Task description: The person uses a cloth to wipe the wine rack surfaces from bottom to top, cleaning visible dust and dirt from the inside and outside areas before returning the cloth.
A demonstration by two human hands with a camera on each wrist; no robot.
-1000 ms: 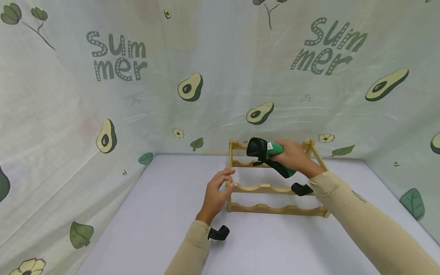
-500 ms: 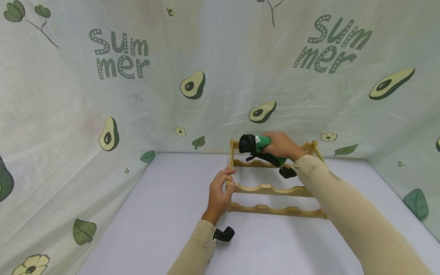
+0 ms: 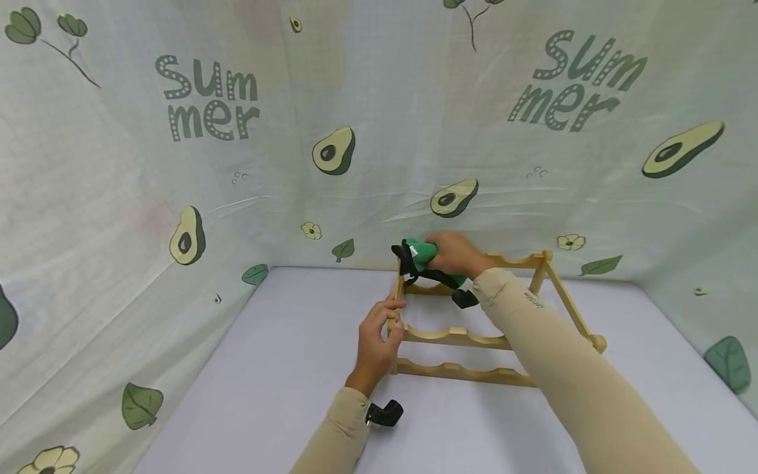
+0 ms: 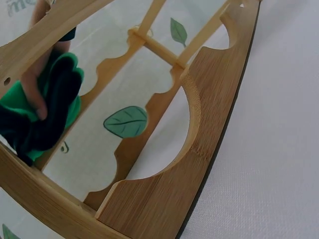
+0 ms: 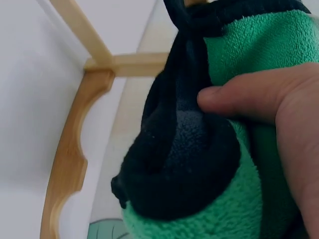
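Observation:
In the head view my right hand [image 3: 454, 255] grips a bunched green and black fleecy cloth [image 3: 422, 253] at the back left upright of a wooden rack [image 3: 456, 337]. The right wrist view has the thumb [image 5: 239, 97] pressed along the cloth's black edging; the other fingers are mostly hidden. My left hand [image 3: 376, 337] holds the rack's left side, fingers curled on the post and thumb at the front rail. Scalloped rails [image 4: 149, 201] fill the left wrist view, with the cloth [image 4: 55, 104] between two side bars there.
The rack stands on a white table [image 3: 284, 368]. Behind it hangs a pale curtain [image 3: 385, 99] printed with avocados and leaves. Each wrist carries a black camera mount, such as the left one [image 3: 385, 413]. The right sleeve [image 3: 556, 355] covers part of the rack.
My right hand has moved left with the cloth, from over the rack's middle to its left upright. The rack's right end has swung slightly nearer; my left hand keeps its hold.

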